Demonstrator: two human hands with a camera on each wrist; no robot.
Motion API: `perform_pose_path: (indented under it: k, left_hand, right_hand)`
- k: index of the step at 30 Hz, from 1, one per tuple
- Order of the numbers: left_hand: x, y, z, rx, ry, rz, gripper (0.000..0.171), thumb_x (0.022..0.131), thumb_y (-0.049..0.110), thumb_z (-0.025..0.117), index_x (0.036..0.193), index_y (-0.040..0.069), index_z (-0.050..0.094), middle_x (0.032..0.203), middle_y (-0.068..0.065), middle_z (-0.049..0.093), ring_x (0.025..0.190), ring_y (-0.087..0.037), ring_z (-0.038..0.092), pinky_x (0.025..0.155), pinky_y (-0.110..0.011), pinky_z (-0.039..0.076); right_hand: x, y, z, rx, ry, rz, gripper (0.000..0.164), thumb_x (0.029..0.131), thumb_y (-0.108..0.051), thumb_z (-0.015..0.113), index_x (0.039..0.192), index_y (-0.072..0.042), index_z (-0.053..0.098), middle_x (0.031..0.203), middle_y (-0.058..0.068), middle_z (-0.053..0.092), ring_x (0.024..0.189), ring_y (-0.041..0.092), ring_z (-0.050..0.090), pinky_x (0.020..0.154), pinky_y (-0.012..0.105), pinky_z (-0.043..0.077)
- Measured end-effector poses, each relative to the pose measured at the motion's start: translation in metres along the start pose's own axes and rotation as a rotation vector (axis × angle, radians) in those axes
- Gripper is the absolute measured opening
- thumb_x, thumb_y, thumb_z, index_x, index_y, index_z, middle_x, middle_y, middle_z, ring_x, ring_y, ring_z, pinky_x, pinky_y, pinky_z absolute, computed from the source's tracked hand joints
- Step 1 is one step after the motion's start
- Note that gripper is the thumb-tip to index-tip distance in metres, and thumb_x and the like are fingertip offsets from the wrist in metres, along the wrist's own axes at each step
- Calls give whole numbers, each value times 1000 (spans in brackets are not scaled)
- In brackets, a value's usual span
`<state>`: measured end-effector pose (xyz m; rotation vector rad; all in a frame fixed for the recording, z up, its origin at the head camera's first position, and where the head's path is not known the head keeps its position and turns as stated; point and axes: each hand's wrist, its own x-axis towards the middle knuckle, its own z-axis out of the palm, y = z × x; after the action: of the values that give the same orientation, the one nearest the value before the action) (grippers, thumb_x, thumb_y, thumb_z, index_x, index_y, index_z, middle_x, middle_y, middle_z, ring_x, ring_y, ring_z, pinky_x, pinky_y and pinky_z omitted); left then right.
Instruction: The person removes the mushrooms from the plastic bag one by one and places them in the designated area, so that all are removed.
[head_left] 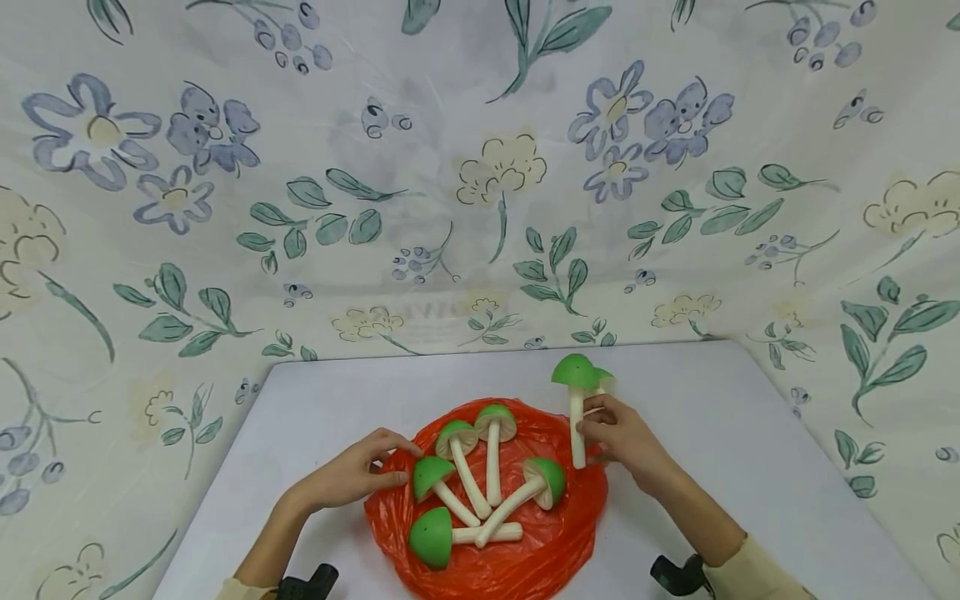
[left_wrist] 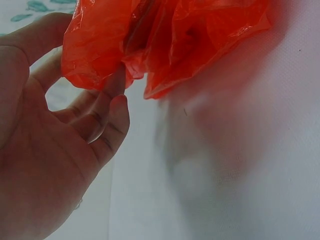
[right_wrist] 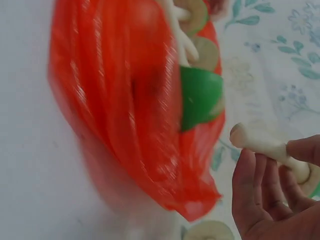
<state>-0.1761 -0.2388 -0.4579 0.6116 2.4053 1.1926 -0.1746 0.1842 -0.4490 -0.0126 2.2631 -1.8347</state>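
A red plastic bag point(head_left: 555, 550) lies spread on the white table. On it rest several toy mushrooms point(head_left: 493, 462) with green caps and pale stems, some stems crossing. My left hand point(head_left: 348, 473) is at the bag's left edge, thumb and fingers pinching the crumpled plastic point(left_wrist: 100, 45) in the left wrist view. Over the bag's right back edge, my right hand point(head_left: 628, 437) grips another mushroom point(head_left: 576, 417) by its stem, cap up in the head view. Its stem point(right_wrist: 265, 142) lies between thumb and fingers in the right wrist view. One more green cap point(head_left: 604, 381) shows partly behind it.
The white table point(head_left: 322, 392) has its back edge against a flower-patterned cloth point(head_left: 420, 250), which also hangs at both sides. A black wrist camera point(head_left: 307, 583) sits on the left wrist, and another black one point(head_left: 678, 575) on the right.
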Motion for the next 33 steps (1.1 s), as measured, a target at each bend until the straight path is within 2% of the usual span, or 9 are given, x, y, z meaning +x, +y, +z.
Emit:
perform_pose_path:
  k: [5, 11, 17, 22, 29, 33]
  left_hand:
    - [-1, 0, 0, -9, -1, -3, 28, 96, 24, 69, 124, 21, 67, 130, -10, 52, 120, -30, 49, 94, -47, 49]
    - [-1, -2, -1, -4, 1, -6, 29, 96, 23, 69, 124, 21, 66, 130, -10, 52, 120, -31, 50, 94, -49, 48]
    - [-1, -3, -1, -4, 2, -13, 29, 96, 24, 69, 124, 21, 66, 131, -10, 51, 122, -33, 50, 95, -50, 49]
    - [0, -3, 0, -2, 0, -14, 29, 96, 25, 69, 124, 22, 66, 131, -10, 51, 120, -32, 50, 94, -48, 49]
    - [0, -3, -1, 9, -2, -16, 28, 96, 25, 69, 124, 22, 67, 129, -10, 52, 117, -29, 49, 92, -44, 48]
    - [0, -4, -1, 9, -1, -18, 28, 95, 26, 70, 123, 22, 67, 129, -10, 52, 117, -29, 49, 91, -43, 48]
  right_hand:
    - [6, -5, -25, -18, 67, -15, 40, 98, -19, 62, 132, -2, 50, 118, 21, 61, 89, 25, 66, 76, 40, 60]
    - [15, 4, -51, -42, 132, -17, 44, 100, -24, 60, 136, -3, 48, 123, 23, 59, 90, 24, 66, 78, 38, 59]
    - [25, 23, -73, -50, 187, 51, 46, 100, -23, 61, 140, -4, 47, 122, 19, 59, 90, 24, 64, 76, 33, 57]
    - [32, 38, -87, -62, 225, 116, 50, 100, -25, 62, 143, -4, 48, 117, 13, 60, 87, 19, 65, 73, 30, 56]
    - [35, 53, -98, -124, 211, 168, 54, 101, -23, 59, 146, 2, 45, 128, 22, 59, 88, 14, 65, 72, 29, 53]
    - [37, 60, -99, -160, 179, 191, 55, 99, -24, 62, 145, 3, 47, 120, 18, 65, 86, 13, 64, 71, 30, 52]
